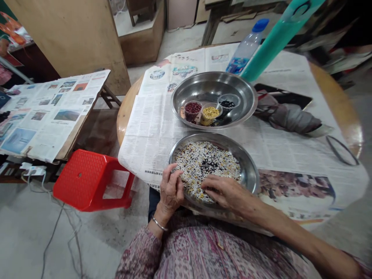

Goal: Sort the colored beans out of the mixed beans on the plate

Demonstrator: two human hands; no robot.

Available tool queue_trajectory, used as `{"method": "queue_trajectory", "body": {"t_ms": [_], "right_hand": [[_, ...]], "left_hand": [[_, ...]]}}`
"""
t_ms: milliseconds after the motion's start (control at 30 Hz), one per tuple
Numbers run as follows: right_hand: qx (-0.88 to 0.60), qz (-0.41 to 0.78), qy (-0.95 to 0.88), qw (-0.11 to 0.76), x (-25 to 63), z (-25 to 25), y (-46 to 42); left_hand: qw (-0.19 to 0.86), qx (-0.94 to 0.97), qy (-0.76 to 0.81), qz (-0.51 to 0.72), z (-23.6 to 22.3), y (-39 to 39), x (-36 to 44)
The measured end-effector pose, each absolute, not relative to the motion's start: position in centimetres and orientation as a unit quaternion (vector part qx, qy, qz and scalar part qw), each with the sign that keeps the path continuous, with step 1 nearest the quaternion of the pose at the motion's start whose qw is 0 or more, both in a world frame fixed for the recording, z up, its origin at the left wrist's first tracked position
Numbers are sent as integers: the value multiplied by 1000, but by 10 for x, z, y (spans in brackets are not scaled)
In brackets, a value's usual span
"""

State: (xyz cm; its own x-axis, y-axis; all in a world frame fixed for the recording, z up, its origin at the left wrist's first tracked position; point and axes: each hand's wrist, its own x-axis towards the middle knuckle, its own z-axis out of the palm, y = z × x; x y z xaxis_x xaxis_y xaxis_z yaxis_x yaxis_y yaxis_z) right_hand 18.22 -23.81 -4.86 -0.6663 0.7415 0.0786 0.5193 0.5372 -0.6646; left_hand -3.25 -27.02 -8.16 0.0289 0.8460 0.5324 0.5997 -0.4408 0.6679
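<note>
A shallow metal basin [252,179] nearest my body holds a spread of white grains [192,157] mixed with yellow and black beans, the black ones [210,166] densest near the middle. My left hand [171,189] is at the basin's left rim, fingers curled over it. Inside the basin, my right hand [222,190] is low on the grains, its fingers bent and drawn together; whatever is between the fingertips is hidden. Just behind stands a second metal basin [215,83] with three clear plastic cups: red beans [193,108], yellow beans [210,112] and black beans [227,104].
Newspaper [151,131] covers the round table. A blue-capped bottle [244,50], a green tube-like object [279,38], a folded grey umbrella [290,116] and a dark loop [342,150] lie or stand around the basins. Left are a red stool [84,178] and a newspaper-covered table [43,112].
</note>
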Motion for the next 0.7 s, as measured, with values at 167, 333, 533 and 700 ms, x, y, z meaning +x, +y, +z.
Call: {"method": "queue_trajectory", "body": {"t_ms": [167,333,533,700], "right_hand": [[-358,274,-877,168,181,-52,-250],[-392,200,-882,167,184,-51,-249],[-528,81,-827,172,195,-58,-232],[-518,117,-829,175,179,-69,-212]], "left_hand": [[131,705,514,471,-82,-270,-33],[126,705,517,470,-82,-270,-33],[132,702,517,473,-82,-271,-33],[132,703,520,467,-81,-271,-33]]}}
